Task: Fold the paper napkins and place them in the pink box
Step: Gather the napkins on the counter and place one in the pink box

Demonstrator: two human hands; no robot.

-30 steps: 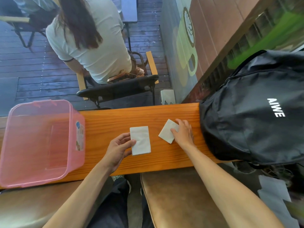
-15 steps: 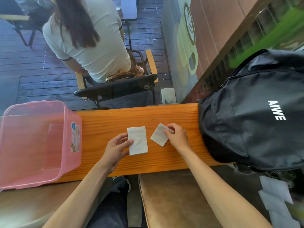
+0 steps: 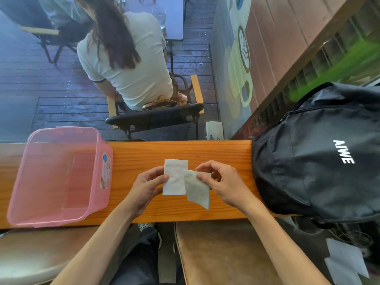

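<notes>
two napkins are held over the counter (image 3: pixel 205 214): a folded one (image 3: pixel 174 177) pinched at its left edge by the left hand (image 3: pixel 147 185), a looser one (image 3: pixel 197 190) pinched by the right hand (image 3: pixel 224 182) and overlapping it. edges should probably be lined up and stacked before being dropped in the box (image 3: pixel 59 177), which looks empty on the left.

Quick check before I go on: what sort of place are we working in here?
Likely a café's outdoor seating. A wooden counter overlooks a plank deck, a coffee-cup mural covers the wall, and another person sits at a small table with a drinking glass.
</notes>
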